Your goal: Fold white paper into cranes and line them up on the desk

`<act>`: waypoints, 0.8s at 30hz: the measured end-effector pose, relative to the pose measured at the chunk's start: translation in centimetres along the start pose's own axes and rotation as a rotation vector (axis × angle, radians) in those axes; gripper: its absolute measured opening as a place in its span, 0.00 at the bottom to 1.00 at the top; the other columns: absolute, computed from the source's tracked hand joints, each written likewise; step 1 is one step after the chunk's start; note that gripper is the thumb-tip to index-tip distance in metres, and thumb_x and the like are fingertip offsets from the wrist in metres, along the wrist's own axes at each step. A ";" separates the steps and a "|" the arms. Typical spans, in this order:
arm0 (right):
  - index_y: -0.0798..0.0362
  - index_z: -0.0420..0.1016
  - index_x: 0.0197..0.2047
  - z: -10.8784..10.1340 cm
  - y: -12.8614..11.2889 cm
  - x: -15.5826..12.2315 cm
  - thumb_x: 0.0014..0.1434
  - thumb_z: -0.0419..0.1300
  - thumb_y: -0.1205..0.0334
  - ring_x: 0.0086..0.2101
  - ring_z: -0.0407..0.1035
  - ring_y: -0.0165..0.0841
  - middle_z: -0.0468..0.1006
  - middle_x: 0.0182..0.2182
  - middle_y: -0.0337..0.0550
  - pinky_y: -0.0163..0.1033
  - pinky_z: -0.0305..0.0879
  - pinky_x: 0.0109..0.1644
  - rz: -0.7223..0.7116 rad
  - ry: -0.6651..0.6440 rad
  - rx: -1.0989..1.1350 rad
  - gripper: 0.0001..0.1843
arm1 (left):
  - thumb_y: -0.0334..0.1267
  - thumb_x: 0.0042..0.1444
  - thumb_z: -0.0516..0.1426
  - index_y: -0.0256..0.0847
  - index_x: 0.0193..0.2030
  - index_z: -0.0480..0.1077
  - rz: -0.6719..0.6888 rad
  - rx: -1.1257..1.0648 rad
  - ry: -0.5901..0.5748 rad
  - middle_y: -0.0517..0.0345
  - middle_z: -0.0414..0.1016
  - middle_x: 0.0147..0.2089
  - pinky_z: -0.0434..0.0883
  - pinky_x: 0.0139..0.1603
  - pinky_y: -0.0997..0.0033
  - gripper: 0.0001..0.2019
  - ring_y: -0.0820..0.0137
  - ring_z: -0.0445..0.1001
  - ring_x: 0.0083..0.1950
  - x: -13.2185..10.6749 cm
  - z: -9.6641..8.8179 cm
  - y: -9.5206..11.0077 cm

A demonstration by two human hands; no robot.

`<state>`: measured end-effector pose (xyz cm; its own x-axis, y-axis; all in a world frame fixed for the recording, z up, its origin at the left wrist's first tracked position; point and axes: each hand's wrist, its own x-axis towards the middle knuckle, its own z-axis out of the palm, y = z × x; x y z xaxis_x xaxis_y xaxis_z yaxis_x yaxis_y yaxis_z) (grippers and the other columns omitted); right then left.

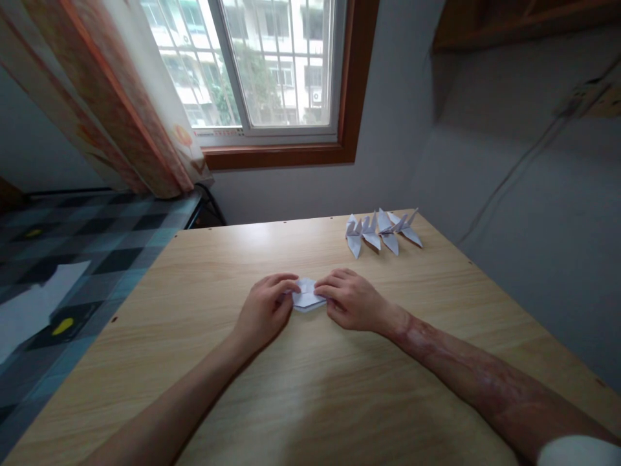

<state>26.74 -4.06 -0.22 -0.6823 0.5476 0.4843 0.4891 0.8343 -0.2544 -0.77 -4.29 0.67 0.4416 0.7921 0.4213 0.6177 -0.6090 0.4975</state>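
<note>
A small folded white paper piece [305, 298] lies flat on the light wooden table [310, 388], near its middle. My left hand [266, 308] presses on the paper's left end with curled fingers. My right hand [350, 299] pinches the paper's right end, fingers bent over its edge. Both hands rest on the tabletop. Part of the paper is hidden under the fingers.
Several finished folded paper figures [381, 232] sit in a row at the table's far right. A window [272, 65] with a curtain [121, 97] is behind the table. A bed with a checked cover [72, 259] and white sheets [29, 304] stands to the left.
</note>
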 end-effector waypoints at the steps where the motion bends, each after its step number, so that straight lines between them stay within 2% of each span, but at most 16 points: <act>1: 0.48 0.80 0.55 0.0 0.1 0.0 0.62 0.63 0.73 0.52 0.75 0.47 0.85 0.54 0.49 0.56 0.70 0.64 0.012 0.007 -0.023 0.19 | 0.30 0.68 0.56 0.47 0.47 0.80 0.015 -0.006 -0.019 0.53 0.84 0.58 0.75 0.62 0.51 0.12 0.58 0.81 0.57 0.0 0.0 0.1; 5: 0.49 0.81 0.54 -0.1 0.3 0.0 0.65 0.64 0.70 0.51 0.73 0.47 0.84 0.51 0.49 0.56 0.69 0.63 0.039 0.029 -0.071 0.16 | 0.31 0.67 0.58 0.47 0.48 0.82 0.057 0.049 -0.031 0.53 0.85 0.54 0.74 0.60 0.52 0.11 0.58 0.81 0.54 0.0 0.1 0.4; 9: 0.49 0.82 0.52 -0.3 0.3 0.0 0.69 0.68 0.56 0.47 0.73 0.46 0.82 0.47 0.50 0.55 0.70 0.60 0.003 0.022 -0.056 0.11 | 0.32 0.68 0.57 0.47 0.45 0.82 0.088 0.021 -0.078 0.53 0.86 0.49 0.74 0.58 0.53 0.11 0.59 0.82 0.51 0.0 0.0 0.8; 11: 0.49 0.83 0.49 -0.3 0.3 0.1 0.72 0.67 0.53 0.45 0.74 0.45 0.82 0.44 0.49 0.54 0.70 0.59 -0.014 0.033 -0.057 0.09 | 0.32 0.69 0.57 0.47 0.44 0.82 0.101 -0.029 -0.091 0.53 0.85 0.47 0.75 0.55 0.56 0.11 0.60 0.82 0.49 0.0 -0.1 1.0; 17: 0.48 0.82 0.42 0.1 0.6 0.1 0.77 0.61 0.58 0.43 0.74 0.41 0.81 0.39 0.45 0.53 0.67 0.63 -0.025 0.057 -0.019 0.10 | 0.41 0.70 0.63 0.47 0.44 0.82 0.102 -0.050 -0.125 0.52 0.84 0.45 0.75 0.49 0.61 0.05 0.62 0.80 0.44 0.1 -0.2 1.4; 22: 0.50 0.78 0.40 0.5 0.9 0.1 0.72 0.69 0.61 0.39 0.73 0.38 0.79 0.34 0.40 0.45 0.67 0.52 0.114 0.055 0.132 0.07 | 0.36 0.72 0.60 0.45 0.45 0.82 0.002 -0.101 -0.102 0.55 0.83 0.42 0.74 0.43 0.66 0.07 0.66 0.80 0.40 -0.1 -0.1 0.9; 24: 0.50 0.78 0.41 0.5 1.0 0.1 0.70 0.71 0.64 0.37 0.72 0.36 0.79 0.33 0.38 0.43 0.67 0.49 0.178 0.052 0.188 0.06 | 0.36 0.72 0.60 0.45 0.46 0.81 -0.008 -0.075 -0.077 0.55 0.84 0.44 0.74 0.45 0.66 0.07 0.67 0.80 0.39 -0.2 0.0 0.7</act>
<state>26.88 -3.15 -0.86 -0.5633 0.6868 0.4594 0.4861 0.7250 -0.4879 -0.39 -4.89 0.95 0.4871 0.7960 0.3594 0.5723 -0.6017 0.5571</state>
